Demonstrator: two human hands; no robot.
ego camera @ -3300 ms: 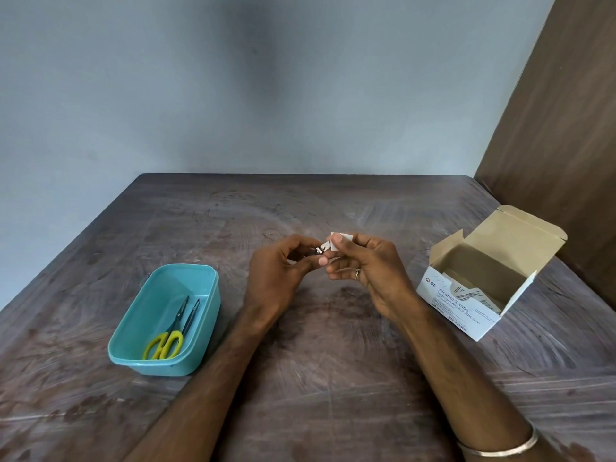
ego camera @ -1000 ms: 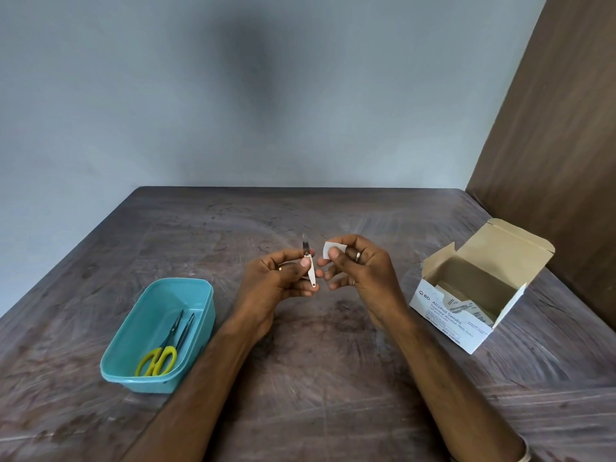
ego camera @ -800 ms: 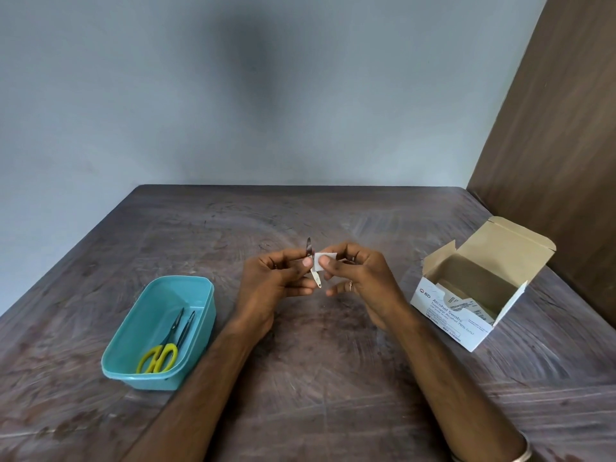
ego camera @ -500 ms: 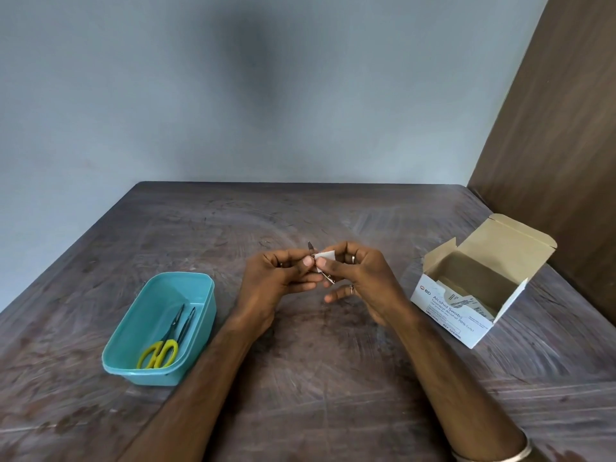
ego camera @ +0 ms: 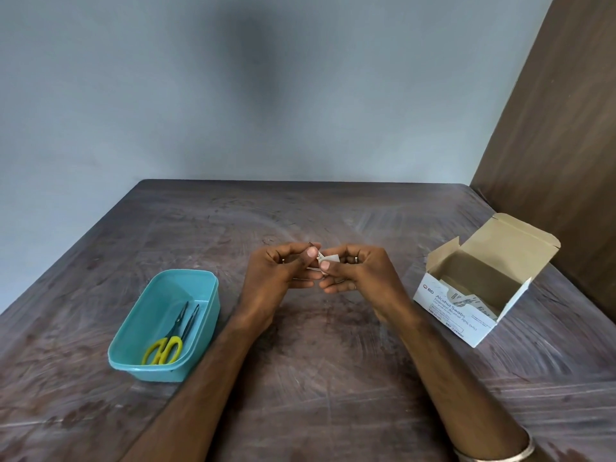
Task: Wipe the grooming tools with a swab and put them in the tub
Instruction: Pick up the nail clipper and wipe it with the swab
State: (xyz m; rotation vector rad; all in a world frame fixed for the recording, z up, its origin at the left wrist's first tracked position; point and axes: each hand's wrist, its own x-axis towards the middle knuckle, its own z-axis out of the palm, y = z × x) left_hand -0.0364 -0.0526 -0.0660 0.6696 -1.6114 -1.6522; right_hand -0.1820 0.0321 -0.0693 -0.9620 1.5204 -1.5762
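Metal small grooming tool [ego camera: 316, 254], pinched in left hand [ego camera: 283, 278] and rubbed with white swab [ego camera: 328, 260] gripped by right hand [ego camera: 360, 278], could be dropped if fingertips slip.

Teal plastic tub [ego camera: 213, 296] with yellow-handled scissors [ego camera: 164, 350] inside, blades dark grey. White swab [ego camera: 328, 259]. White cardboard box [ego camera: 450, 303] has dark print, plain tan inside. Table [ego camera: 333, 378] is dark brown wood, streaky pale scuffs all over.

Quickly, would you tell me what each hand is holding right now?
Left hand: pinching a small metal grooming tool.
Right hand: pinching the white swab.
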